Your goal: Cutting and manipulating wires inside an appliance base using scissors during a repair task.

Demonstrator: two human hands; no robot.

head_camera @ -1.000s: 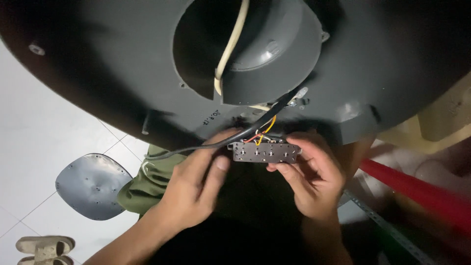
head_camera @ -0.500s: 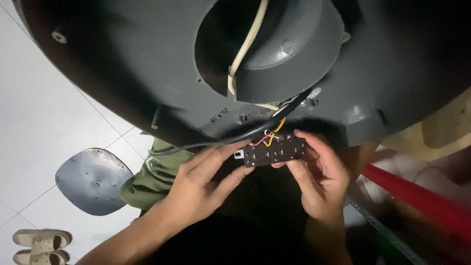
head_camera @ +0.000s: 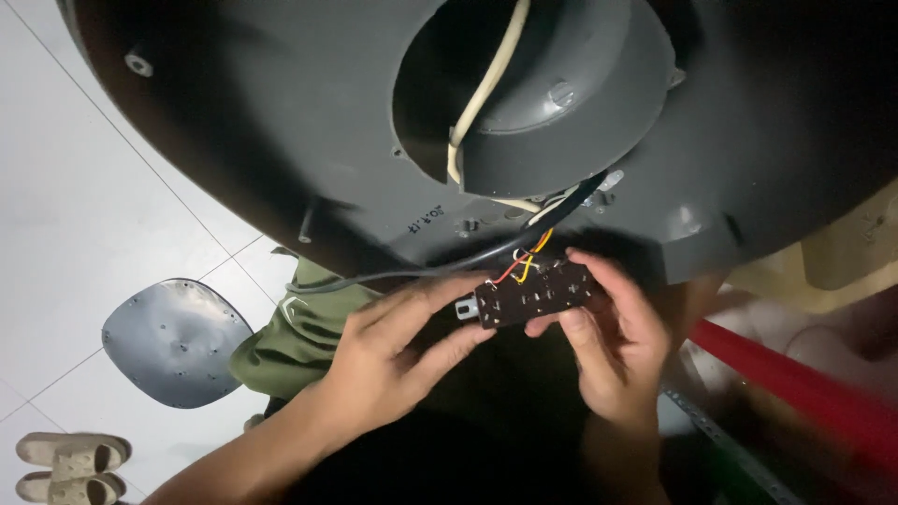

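1. The left hand comes up from the lower left of the frame with its palm turned up. Its fingers stretch toward the middle and pinch the left end of a small dark switch block.
2. The right hand comes up from the bottom, right of the middle. Its thumb lies under the block and its fingers curl over the right end. It grasps the block too.
3. So there are two hands, and both hold the one block. The block sits in the middle of the frame, a little below the centre, between the two hands.
4. Thin wires, red, yellow and orange, run from the top of the block up to a big dark grey round housing. The housing fills the top of the frame.
5. One black cable runs along the lower edge of the housing, just above the hands.
6. One cream cable hangs down through the big round hole in the housing.
7. One grey oval plate lies on the white tile floor at the lower left.
8. Two pale sandals lie in the bottom left corner.
9. One red bar shows at the lower right.
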